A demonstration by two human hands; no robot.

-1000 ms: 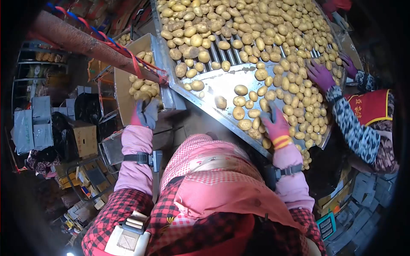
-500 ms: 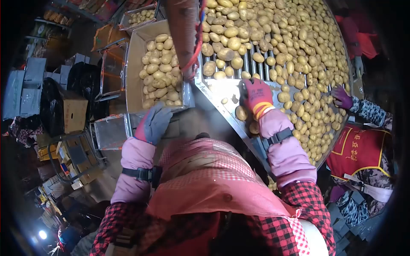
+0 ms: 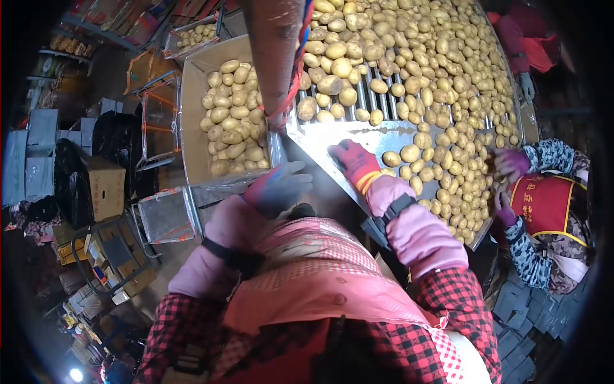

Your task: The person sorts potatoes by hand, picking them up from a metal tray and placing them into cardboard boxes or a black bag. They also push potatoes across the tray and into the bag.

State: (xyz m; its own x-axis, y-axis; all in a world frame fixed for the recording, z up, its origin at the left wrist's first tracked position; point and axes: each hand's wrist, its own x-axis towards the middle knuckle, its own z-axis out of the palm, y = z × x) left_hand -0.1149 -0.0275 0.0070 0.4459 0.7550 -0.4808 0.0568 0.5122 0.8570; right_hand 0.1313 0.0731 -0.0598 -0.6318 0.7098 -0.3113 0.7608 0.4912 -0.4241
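Note:
My left hand (image 3: pixel 283 187), in a grey and red glove, is held in front of my apron beside the potato box, smeared by motion, its fingers stretched out to the right. My right hand (image 3: pixel 354 161), in a red glove with a yellow cuff, is at the slanted edge of the metal plate (image 3: pixel 320 136). Its fingers are curled together with dark fingertips; whatever they hold is hidden. Loose potatoes (image 3: pixel 409 153) lie on the plate just right of it. The cardboard box (image 3: pixel 195 121) at left holds many potatoes (image 3: pixel 233 121).
A rusty post (image 3: pixel 274 54) rises between box and sorting table. Potatoes cover the metal rollers (image 3: pixel 373 96). At right, a co-worker's gloved hand (image 3: pixel 511 164) reaches to the potatoes. A wire-framed stand (image 3: pixel 167 214) and a brown carton (image 3: pixel 105 192) are at left.
My right hand has moved left and down to the plate's edge; the small potato near it is no longer visible. My left hand has left the box, moving right. The co-worker's hand has moved down.

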